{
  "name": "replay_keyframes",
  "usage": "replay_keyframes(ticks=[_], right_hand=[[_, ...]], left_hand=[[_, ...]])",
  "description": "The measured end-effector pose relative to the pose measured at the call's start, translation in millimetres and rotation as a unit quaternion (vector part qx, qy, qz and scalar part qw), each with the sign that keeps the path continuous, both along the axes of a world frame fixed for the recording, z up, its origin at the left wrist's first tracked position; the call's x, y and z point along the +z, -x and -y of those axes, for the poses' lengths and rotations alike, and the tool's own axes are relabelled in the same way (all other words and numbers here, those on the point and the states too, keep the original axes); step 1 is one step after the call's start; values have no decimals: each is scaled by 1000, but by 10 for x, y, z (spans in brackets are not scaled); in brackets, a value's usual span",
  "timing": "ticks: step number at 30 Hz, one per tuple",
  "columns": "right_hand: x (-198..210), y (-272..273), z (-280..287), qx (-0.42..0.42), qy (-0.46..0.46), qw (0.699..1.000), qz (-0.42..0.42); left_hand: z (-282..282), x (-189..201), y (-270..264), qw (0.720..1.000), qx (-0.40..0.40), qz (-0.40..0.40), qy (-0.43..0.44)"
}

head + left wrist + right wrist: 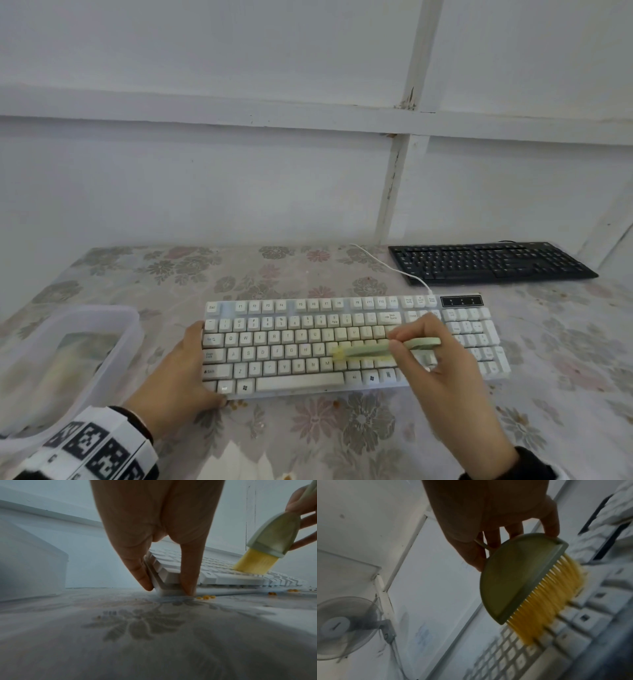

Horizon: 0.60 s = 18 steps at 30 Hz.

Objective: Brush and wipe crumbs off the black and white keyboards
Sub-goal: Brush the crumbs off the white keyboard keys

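The white keyboard (291, 346) lies in front of me on the flowered tablecloth. My left hand (185, 373) grips its left front corner (168, 588), thumb at the front edge and fingers along the side. My right hand (424, 353) holds a pale green brush (383, 348) with yellow bristles (255, 565). The bristles (553, 601) rest on the white keys right of the middle. The black keyboard (489, 262) sits at the back right of the table, untouched. Yellow crumbs (205, 597) lie on the cloth just before the white keyboard's front edge.
A clear plastic box (65, 363) stands at the left, close to my left hand. A white cable (390, 267) runs from the white keyboard back to the wall. White tissue (236, 462) lies at the near edge. A wall fan (344, 627) shows in the right wrist view.
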State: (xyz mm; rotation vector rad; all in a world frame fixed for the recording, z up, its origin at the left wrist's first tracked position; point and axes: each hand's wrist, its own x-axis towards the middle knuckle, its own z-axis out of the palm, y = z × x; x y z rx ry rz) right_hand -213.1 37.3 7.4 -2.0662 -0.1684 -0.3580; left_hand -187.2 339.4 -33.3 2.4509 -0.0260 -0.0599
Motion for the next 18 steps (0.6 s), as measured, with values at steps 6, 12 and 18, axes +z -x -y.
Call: replay_keyframes(ticks=[6, 12, 18], right_hand=[[79, -47, 157, -2, -9, 1000, 30], [-8, -110, 344, -21, -3, 1000, 16], [67, -95, 435, -17, 1, 999, 47]], left_hand=[[-15, -26, -10, 1000, 1, -8, -1], [-60, -74, -38, 1000, -1, -9, 12], [-55, -79, -31, 1000, 3, -13, 14]])
